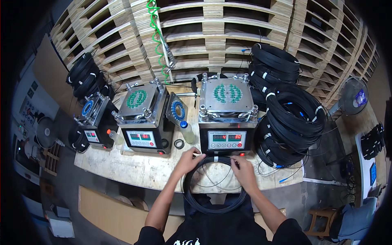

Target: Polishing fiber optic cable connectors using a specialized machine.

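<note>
A coil of black cable hangs over the table's front edge, its top resting on the wood and its lower part near my lap. A white tie wraps the top of the ring. My left hand is closed on the coil's upper left, thumb and fingertips at the cable. At the upper right, my right hand pinches the same coil. A thin loose strand crosses inside the ring. Just behind stands a metal polishing machine with a red-lit display and green-ringed round fittings on its top plate.
Tall stacks of black cable coils stand on the right. Left are a second machine, a smaller one and more coils. A blue-capped bottle stands between machines. Wooden pallets rise behind; a fan is at right.
</note>
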A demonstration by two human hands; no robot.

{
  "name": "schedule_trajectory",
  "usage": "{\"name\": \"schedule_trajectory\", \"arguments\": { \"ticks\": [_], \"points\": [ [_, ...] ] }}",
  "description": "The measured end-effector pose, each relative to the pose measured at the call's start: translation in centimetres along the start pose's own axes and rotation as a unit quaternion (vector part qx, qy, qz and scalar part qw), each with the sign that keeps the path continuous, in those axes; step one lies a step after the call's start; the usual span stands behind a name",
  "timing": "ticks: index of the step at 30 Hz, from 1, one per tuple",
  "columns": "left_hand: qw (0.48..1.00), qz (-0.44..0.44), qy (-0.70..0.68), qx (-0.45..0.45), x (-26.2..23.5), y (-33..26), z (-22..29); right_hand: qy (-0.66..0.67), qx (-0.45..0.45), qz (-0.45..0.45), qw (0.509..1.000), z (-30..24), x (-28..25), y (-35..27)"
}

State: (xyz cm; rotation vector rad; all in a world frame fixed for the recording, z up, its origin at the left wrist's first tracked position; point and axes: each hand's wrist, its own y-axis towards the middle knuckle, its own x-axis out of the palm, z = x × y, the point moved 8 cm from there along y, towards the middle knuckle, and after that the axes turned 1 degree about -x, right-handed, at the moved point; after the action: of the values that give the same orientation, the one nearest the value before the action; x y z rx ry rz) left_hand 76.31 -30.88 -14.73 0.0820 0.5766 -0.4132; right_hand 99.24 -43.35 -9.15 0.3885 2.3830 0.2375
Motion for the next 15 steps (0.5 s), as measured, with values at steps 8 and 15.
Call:
{"name": "schedule_trajectory", "arguments": {
  "ticks": [8,15],
  "points": [
    [0.977,0.081,-0.158,0.114,-11.7,9.9,11.0,0.102,-0.056,0.212,0.97,-1.4,-13.6,18.9],
    [0.994,0.013,-0.103,0.034,-8.7,14.6,14.5,0.126,0.067,-0.018,0.99,6.0,-5.4,30.1]
  ]
}}
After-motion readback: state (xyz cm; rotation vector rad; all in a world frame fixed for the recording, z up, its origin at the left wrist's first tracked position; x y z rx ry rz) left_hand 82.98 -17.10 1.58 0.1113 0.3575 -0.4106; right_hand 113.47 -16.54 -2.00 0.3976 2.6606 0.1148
